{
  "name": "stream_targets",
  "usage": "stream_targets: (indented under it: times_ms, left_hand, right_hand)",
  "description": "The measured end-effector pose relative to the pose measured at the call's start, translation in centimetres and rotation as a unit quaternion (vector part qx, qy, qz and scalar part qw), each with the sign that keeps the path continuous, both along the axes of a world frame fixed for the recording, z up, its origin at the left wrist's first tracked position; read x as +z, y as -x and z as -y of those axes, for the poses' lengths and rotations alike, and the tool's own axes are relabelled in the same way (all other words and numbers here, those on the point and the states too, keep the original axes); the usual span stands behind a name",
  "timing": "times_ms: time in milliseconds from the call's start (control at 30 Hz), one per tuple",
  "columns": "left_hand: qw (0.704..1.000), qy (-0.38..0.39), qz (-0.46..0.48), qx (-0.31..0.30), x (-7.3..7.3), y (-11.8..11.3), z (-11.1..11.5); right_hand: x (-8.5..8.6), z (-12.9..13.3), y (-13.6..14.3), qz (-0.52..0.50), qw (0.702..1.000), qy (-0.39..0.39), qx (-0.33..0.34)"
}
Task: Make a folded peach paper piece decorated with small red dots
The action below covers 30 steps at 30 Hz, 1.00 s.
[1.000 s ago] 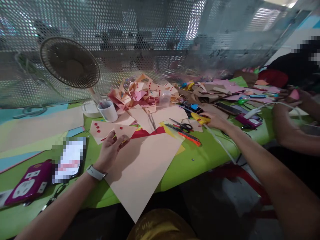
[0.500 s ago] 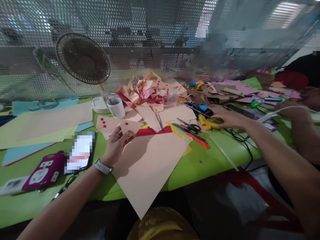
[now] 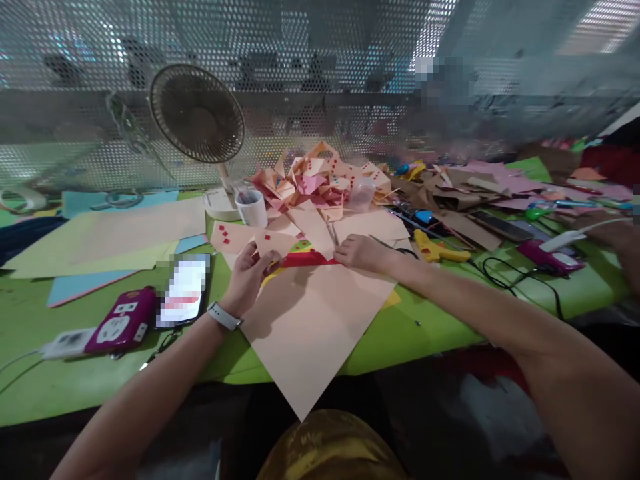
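My left hand (image 3: 250,277) pinches a peach paper piece (image 3: 227,238) with small red diamonds, above the left corner of a large peach sheet (image 3: 310,320). My right hand (image 3: 363,253) is closed at the far edge of that sheet, beside the metal tweezers-like tool (image 3: 334,233); whether its fingers grip anything is hidden. A red strip (image 3: 307,258) lies between my two hands. Just right of my right hand rests a yellow glue gun (image 3: 435,249). Black scissors are mostly covered by my right hand.
Behind my hands are a heap of peach and pink paper pieces (image 3: 320,177), a white cup (image 3: 251,208) and a fan (image 3: 197,113). On the left are paper sheets (image 3: 115,233), a phone (image 3: 185,290) and a purple power bank (image 3: 123,320). Brown scraps and cables lie right; a person's arm is at the far right.
My right hand has let go of the yellow glue gun and moved left to the far edge of the peach sheet. My left hand still holds the dotted paper. The view has shifted left.
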<state>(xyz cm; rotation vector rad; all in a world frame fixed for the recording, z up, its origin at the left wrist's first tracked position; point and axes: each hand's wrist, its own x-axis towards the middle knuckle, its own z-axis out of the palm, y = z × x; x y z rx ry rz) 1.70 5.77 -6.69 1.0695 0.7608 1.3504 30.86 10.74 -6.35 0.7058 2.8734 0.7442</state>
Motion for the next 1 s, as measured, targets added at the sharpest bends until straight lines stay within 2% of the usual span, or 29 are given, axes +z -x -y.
stream_targets:
  times_ms: [100, 167, 233, 267, 333, 400, 467, 533, 633, 733, 800, 833, 933, 1000]
  left_hand:
    - [1.000, 0.001, 0.002, -0.001, -0.3, 0.2, -0.3]
    - [1.000, 0.009, 0.003, 0.001, -0.5, 0.2, -0.3]
    - [1.000, 0.017, 0.001, -0.003, -0.6, 0.1, -0.3]
    - [1.000, 0.023, -0.002, -0.005, -0.6, 0.1, -0.3]
    - [1.000, 0.030, -0.004, -0.005, -0.6, 0.1, -0.1]
    - [1.000, 0.030, -0.005, -0.001, -0.5, 0.0, 0.0]
    - [1.000, 0.023, -0.007, 0.003, -0.3, -0.1, 0.2]
    - [1.000, 0.017, -0.010, 0.007, -0.2, -0.2, 0.3]
    - [1.000, 0.020, -0.008, 0.018, -0.3, -0.3, 0.4]
    - [0.999, 0.027, -0.009, 0.017, -0.6, -0.3, 0.2]
    - [0.999, 0.031, -0.009, 0.009, -0.8, -0.2, 0.0]
    - [0.999, 0.033, -0.010, 0.007, -0.9, -0.2, 0.0]
    - [0.999, 0.037, -0.012, 0.006, -0.9, -0.2, -0.1]
    - [0.999, 0.040, -0.014, 0.011, -0.8, -0.2, -0.1]
  right_hand:
    - [0.1, -0.5, -0.9, -0.012, 0.999, -0.005, 0.030]
    - [0.7, -0.7, -1.5, -0.057, 0.998, -0.006, 0.026]
    - [1.8, -0.7, -1.9, -0.154, 0.988, -0.015, -0.011]
    - [2.5, -0.7, -2.0, -0.225, 0.973, -0.021, -0.040]
    - [4.1, -0.3, -2.0, -0.386, 0.917, -0.016, -0.096]
    - [5.7, 0.4, -1.6, -0.518, 0.844, 0.036, -0.131]
    - [6.6, 1.4, -0.7, -0.582, 0.789, 0.139, -0.138]
    - [6.6, 2.5, 0.6, -0.588, 0.762, 0.233, -0.136]
    - [5.2, 3.7, 2.6, -0.568, 0.764, 0.267, -0.150]
    - [3.6, 4.1, 4.0, -0.548, 0.786, 0.230, -0.169]
    - [3.1, 4.0, 4.3, -0.520, 0.802, 0.224, -0.189]
    - [3.1, 3.9, 4.3, -0.506, 0.803, 0.241, -0.204]
    - [3.5, 3.2, 4.2, -0.483, 0.776, 0.311, -0.260]
    - [3.9, 2.4, 4.2, -0.483, 0.770, 0.310, -0.280]
